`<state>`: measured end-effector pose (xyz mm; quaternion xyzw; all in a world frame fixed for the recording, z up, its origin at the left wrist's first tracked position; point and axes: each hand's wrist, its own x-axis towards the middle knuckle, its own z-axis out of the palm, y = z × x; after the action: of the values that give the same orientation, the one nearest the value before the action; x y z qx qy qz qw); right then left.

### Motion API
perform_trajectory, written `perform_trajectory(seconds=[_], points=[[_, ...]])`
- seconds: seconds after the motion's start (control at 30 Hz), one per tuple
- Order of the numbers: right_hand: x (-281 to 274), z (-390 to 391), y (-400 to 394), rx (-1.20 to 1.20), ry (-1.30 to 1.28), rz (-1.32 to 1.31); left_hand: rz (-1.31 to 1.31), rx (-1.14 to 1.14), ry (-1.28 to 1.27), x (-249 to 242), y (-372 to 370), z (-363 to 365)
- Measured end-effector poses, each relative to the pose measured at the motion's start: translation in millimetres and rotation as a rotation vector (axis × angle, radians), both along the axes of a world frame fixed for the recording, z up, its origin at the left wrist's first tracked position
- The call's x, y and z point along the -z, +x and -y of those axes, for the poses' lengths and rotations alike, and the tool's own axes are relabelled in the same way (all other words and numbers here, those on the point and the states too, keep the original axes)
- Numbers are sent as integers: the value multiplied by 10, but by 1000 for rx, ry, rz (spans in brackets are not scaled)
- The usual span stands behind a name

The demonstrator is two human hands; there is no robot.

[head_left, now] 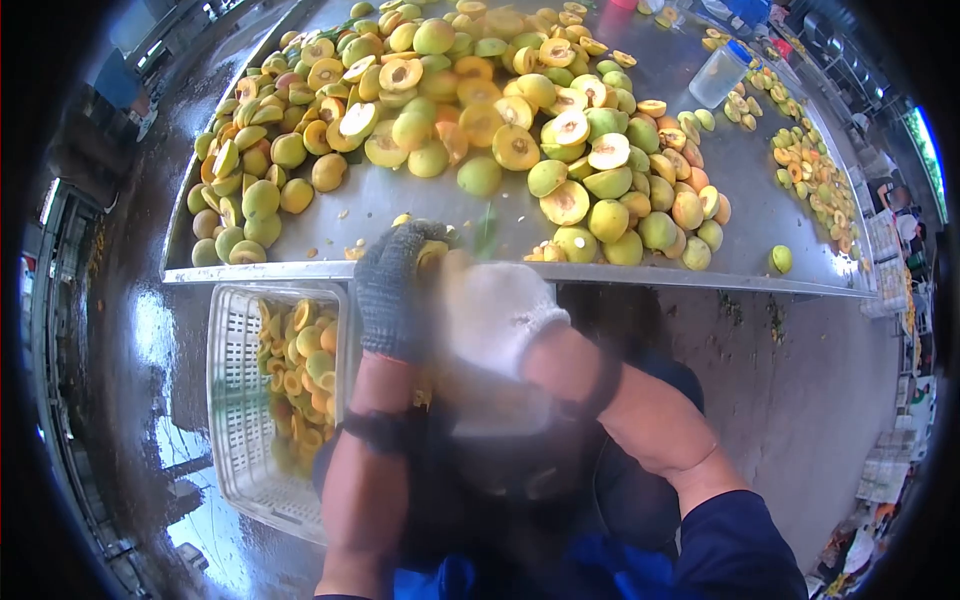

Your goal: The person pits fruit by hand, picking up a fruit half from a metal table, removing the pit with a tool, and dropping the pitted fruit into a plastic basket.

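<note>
Over the near edge of the metal table [360,205], my left hand [393,290] wears a grey knitted glove, its fingers curled round a yellowish fruit piece [432,256]. Close against it on the right is my right hand [498,312], in a white glove and blurred by motion; its fingers and anything in them cannot be made out. Halved and whole green-yellow fruits [515,147] are heaped on the table beyond both hands. Below the hands hangs a blurred pale container [495,405], partly hidden by my wrists.
A white slatted crate [235,400] holding cut fruit [305,365] stands at the lower left, below the table edge. A clear bottle with a blue lid [720,75] stands at the back right. More cut fruit [812,170] lies along the table's right side. The floor [780,400] looks wet in places.
</note>
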<state>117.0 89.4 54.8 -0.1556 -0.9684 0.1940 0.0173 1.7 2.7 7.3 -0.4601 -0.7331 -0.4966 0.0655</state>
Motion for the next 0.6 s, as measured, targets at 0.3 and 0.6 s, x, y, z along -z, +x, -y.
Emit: perform_trajectory(seconds=[0.3, 0.6], points=[[50, -88, -35, -81, 28, -43, 41, 133, -207, 0, -225, -12], [105, -50, -61, 7, -273, -27, 11, 175, -169, -55, -133, 47]])
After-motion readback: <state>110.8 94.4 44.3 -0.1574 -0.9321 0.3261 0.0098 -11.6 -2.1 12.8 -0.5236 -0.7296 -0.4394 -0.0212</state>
